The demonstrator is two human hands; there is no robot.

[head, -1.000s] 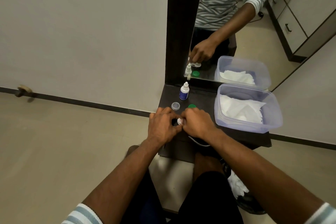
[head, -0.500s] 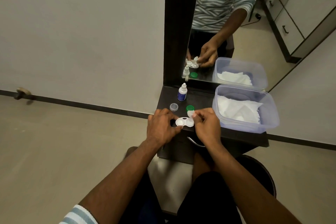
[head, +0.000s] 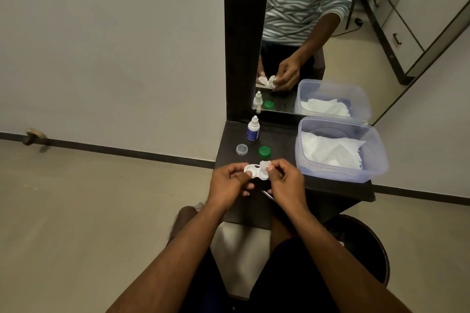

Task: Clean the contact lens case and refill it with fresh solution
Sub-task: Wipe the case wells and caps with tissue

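Over the last second the hands had parted, uncovering the white lens case (head: 255,172) above the dark shelf (head: 330,187). The left hand (head: 226,183) pinched its left end; the right hand (head: 286,180) gripped a small tissue wad (head: 264,164) at the right well. Wiping seemed underway, with the solution bottle (head: 253,128) standing untouched and both caps (head: 241,149) off.

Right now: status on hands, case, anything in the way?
Left hand grips lens case, wells open. Right hand pinches tissue wad at right well. Solution bottle upright behind. Nothing in the way.
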